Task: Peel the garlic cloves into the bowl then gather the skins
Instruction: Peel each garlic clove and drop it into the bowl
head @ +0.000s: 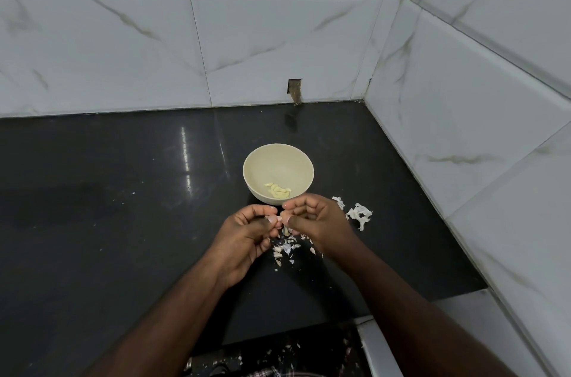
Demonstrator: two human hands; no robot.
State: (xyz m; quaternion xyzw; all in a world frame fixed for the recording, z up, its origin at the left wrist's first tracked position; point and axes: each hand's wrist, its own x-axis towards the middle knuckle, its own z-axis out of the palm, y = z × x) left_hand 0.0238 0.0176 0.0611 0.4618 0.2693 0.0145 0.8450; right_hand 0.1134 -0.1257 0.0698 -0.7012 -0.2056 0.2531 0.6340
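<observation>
A cream bowl (278,166) stands on the black counter and holds several peeled garlic cloves (278,190). Just in front of it my left hand (247,236) and my right hand (315,222) meet, both pinching one small garlic clove (276,218) between fingertips; the clove is mostly hidden by the fingers. Loose garlic skins (285,248) lie scattered on the counter under my hands. A bigger clump of skins (360,213) lies to the right of my right hand.
The black counter (123,206) runs left from a corner of white marble-look tiled walls (463,129). A small hole (295,91) sits in the back wall at counter level. More skins (278,355) lie on the floor below the counter's front edge.
</observation>
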